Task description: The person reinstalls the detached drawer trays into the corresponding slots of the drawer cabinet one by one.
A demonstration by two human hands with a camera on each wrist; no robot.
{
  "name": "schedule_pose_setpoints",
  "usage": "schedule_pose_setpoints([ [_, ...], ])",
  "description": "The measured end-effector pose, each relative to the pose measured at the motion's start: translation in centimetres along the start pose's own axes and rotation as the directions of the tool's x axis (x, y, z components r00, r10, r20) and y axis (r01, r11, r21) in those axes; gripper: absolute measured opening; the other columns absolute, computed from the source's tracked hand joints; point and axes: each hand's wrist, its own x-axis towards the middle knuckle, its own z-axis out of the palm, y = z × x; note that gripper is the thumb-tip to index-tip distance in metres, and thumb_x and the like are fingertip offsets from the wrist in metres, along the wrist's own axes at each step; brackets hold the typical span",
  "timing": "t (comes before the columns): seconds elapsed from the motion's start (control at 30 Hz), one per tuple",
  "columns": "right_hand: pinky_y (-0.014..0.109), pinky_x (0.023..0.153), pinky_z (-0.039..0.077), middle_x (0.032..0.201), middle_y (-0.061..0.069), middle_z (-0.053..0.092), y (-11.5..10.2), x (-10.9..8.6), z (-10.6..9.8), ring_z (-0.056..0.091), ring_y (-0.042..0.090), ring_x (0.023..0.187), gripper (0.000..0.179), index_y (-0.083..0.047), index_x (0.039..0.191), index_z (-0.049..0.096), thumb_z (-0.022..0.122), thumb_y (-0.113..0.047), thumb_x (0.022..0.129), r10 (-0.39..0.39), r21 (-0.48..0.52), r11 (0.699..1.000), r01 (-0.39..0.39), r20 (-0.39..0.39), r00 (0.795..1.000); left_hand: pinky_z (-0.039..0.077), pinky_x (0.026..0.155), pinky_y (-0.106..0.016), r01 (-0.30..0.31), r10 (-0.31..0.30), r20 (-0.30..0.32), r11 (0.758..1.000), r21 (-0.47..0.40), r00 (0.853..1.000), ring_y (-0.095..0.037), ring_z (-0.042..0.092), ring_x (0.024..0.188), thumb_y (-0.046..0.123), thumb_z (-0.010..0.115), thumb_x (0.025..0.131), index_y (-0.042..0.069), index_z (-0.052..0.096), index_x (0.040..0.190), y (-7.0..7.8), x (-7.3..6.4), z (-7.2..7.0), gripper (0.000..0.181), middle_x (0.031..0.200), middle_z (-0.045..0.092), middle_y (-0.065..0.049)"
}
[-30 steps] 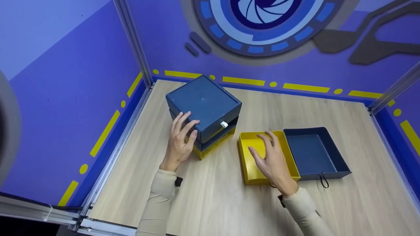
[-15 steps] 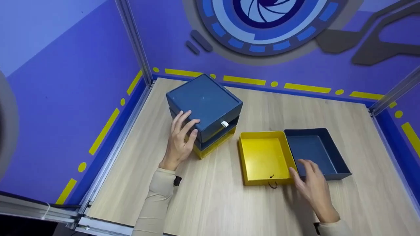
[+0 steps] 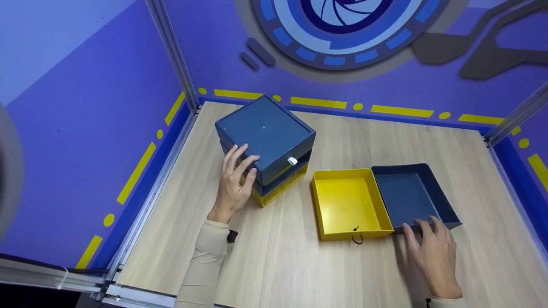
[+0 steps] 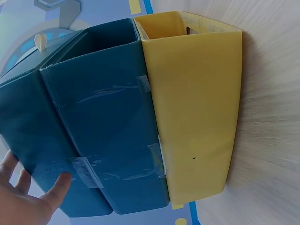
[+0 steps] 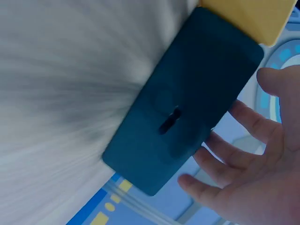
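A stack of drawer casings stands at the left in the head view: the closed dark blue top unit (image 3: 265,132), with a white pull tab (image 3: 292,161), sits over an open-fronted blue casing (image 4: 103,126) and a yellow casing (image 4: 194,112). My left hand (image 3: 233,184) rests on the top unit's near left side, fingers spread over its edge. To the right lie a yellow drawer (image 3: 342,201) and a dark blue drawer (image 3: 402,192), side by side. My right hand (image 3: 436,256) is at the blue drawer's front, loosely bent fingertips right at the rim, thumb apart.
Both drawers lie on a wooden table (image 3: 282,265). A black loop (image 3: 358,239) hangs at the yellow drawer's front, another black loop (image 5: 169,120) on the blue drawer's front. Clear tape (image 4: 86,172) joins the stacked casings. Purple panels (image 3: 107,107) enclose the table.
My right hand has moved from over the yellow drawer rightward to the blue drawer's front rim. The left hand stays on the stack.
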Motion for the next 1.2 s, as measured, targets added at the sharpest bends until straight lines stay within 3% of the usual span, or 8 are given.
schedule_pose_setpoints([
  [0.17, 0.077, 0.108, 0.032, 0.145, 0.039, 0.052, 0.6, -0.2, 0.1, 0.048, 0.06, 0.131, 0.045, 0.005, 0.126, 0.068, 0.074, -0.03, 0.098, 0.015, -0.042, 0.999, -0.015, -0.008, 1.0, 0.027, 0.125, -0.071, 0.009, -0.009, -0.012, 1.0, -0.003, 1.0, -0.044, 0.034, 0.157, 0.015, 0.064, 0.104, 0.019, 0.071, 0.135, 0.0, 0.0, -0.1, 0.032, 0.162, 0.05, -0.015],
  [0.43, 0.077, 0.095, 0.046, 0.15, 0.038, 0.046, 2.4, -0.3, 0.7, 0.054, 0.063, 0.125, 0.05, 0.004, 0.134, 0.061, 0.079, -0.023, 0.096, 0.047, 0.004, 0.999, -0.048, 0.015, 0.999, 0.027, 0.126, -0.069, 0.026, -0.026, 0.001, 1.0, 0.002, 1.0, -0.041, 0.033, 0.158, 0.02, 0.062, 0.106, 0.021, 0.071, 0.136, 0.1, -0.2, -0.2, 0.031, 0.163, 0.049, -0.013],
  [0.8, 0.07, 0.105, 0.043, 0.132, 0.032, 0.051, 3.0, -0.5, 1.0, 0.054, 0.054, 0.12, 0.04, 0.004, 0.118, 0.066, 0.087, -0.015, 0.09, 0.081, 0.095, 0.993, -0.077, -0.044, 0.996, 0.026, 0.126, -0.07, 0.026, -0.026, 0.006, 1.0, -0.006, 1.0, -0.041, 0.033, 0.159, 0.019, 0.062, 0.106, 0.021, 0.071, 0.136, 0.0, -0.4, 0.2, 0.031, 0.163, 0.05, -0.013],
  [1.0, 0.063, 0.1, 0.045, 0.119, 0.029, 0.053, 3.3, -0.7, 0.6, 0.054, 0.047, 0.116, 0.04, 0.01, 0.109, 0.068, 0.093, -0.005, 0.08, 0.106, 0.164, 0.983, -0.085, -0.126, 0.986, 0.026, 0.125, -0.072, 0.022, -0.022, 0.0, 1.0, -0.004, 1.0, -0.043, 0.034, 0.157, 0.017, 0.063, 0.104, 0.02, 0.071, 0.135, 0.0, -0.5, 0.2, 0.032, 0.162, 0.05, -0.014],
  [1.2, 0.065, 0.1, 0.044, 0.118, 0.031, 0.053, 3.8, -0.6, -0.3, 0.052, 0.048, 0.115, 0.041, 0.012, 0.106, 0.069, 0.094, -0.001, 0.076, 0.113, 0.187, 0.979, -0.08, -0.174, 0.978, 0.026, 0.126, -0.07, 0.025, -0.025, 0.007, 1.0, -0.002, 1.0, -0.041, 0.033, 0.158, 0.018, 0.063, 0.105, 0.02, 0.071, 0.136, 0.2, -0.1, 0.0, 0.032, 0.163, 0.05, -0.013],
])
